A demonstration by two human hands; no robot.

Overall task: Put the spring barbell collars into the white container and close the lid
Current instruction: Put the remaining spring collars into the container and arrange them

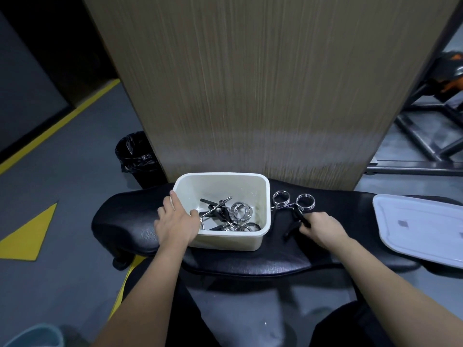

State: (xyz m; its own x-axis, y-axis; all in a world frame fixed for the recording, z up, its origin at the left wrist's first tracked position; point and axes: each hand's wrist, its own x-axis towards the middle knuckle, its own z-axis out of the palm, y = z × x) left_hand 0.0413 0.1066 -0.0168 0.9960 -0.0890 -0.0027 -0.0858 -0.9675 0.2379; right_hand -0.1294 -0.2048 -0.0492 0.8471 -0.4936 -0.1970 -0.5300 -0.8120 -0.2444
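A white container [265, 196] stands open on a black padded bench [125, 216]. Several chrome spring collars with black handles [240, 211] lie inside it. My left hand [175, 221] grips the container's left front corner, thumb over the rim. To the right of the container, two more collars lie on the bench: one coil [281, 198] and another coil [305, 202]. My right hand [320, 229] is closed on a black handle of the nearer collar. The white lid [421, 229] lies flat at the bench's right end.
A tall wooden panel [263, 96] rises right behind the bench. A black bin with a bag [136, 156] stands on the grey floor at the left. A dark metal frame [426, 136] is at the right. Yellow floor markings [27, 236] are on the left.
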